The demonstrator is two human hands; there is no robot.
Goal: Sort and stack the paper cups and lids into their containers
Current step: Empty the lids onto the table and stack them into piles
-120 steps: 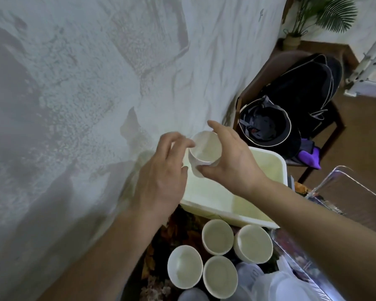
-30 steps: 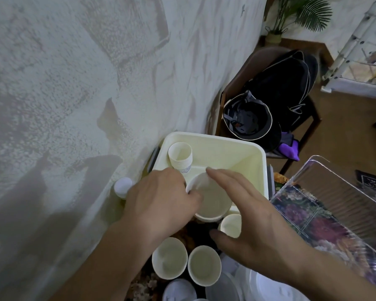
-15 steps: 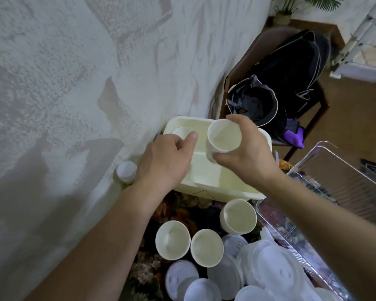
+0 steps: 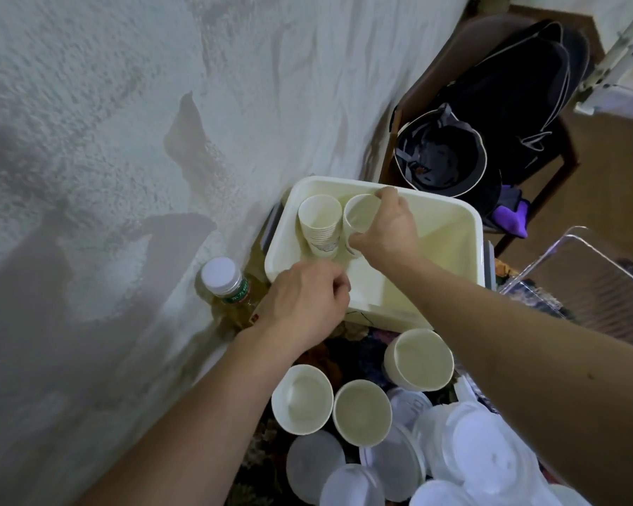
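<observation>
The right hand (image 4: 388,228) grips a paper cup (image 4: 359,217) by its rim and side, fingers curled round it, holding it upright inside the cream bin (image 4: 450,242). The cup sits just beside a stack of cups (image 4: 320,224) that stands in the bin's far left corner; the two touch or nearly touch.

The left hand (image 4: 307,301) hovers at the bin's near left edge with its fingers curled loosely; it holds nothing that shows.

On the counter (image 4: 355,345), nearer than the bin, stand three loose cups: one (image 4: 419,359) just below the bin's near edge, and two side by side, (image 4: 302,398) and (image 4: 361,411). A heap of white lids (image 4: 465,451) lies right of and below them, some overlapping.

A bottle (image 4: 223,283) with a white cap stands against the wall (image 4: 125,122), left of the bin. A clear box (image 4: 600,283) sits to the right of the bin. Beyond the bin a chair (image 4: 454,78) carries a black helmet (image 4: 443,155) and a dark bag (image 4: 519,100).
</observation>
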